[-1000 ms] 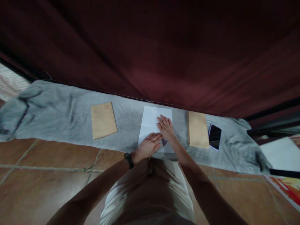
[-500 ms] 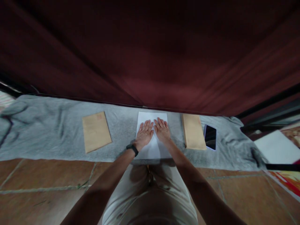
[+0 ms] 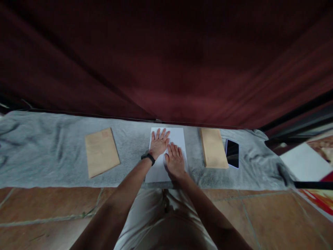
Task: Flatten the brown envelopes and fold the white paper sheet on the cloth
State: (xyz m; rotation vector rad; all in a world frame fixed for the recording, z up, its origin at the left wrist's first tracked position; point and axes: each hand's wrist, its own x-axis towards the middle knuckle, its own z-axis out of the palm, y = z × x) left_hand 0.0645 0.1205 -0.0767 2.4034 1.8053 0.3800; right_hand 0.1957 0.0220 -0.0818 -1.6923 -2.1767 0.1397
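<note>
A white sheet of paper (image 3: 158,172) lies on the grey cloth in front of me. Flat on its upper left part rests my left hand (image 3: 159,143), fingers spread, with a dark band around the wrist. My right hand (image 3: 175,159) lies on the right side of the sheet, lower than the left, fingers stretched out and palm down. Neither hand grips anything. The two hands nearly meet near the sheet's middle and cover part of it.
To the left lies a brown envelope (image 3: 102,152). A stack of brown envelopes (image 3: 214,148) is on the right, with a phone (image 3: 232,153) beside it. Grey cloth (image 3: 65,149) covers the narrow surface. A dark red curtain (image 3: 166,86) hangs behind; tiled floor (image 3: 52,205) shows in front.
My right hand has slid down the sheet toward me. The left hand has shifted slightly up and left on the paper, its fingers more spread. The view has shifted a little.
</note>
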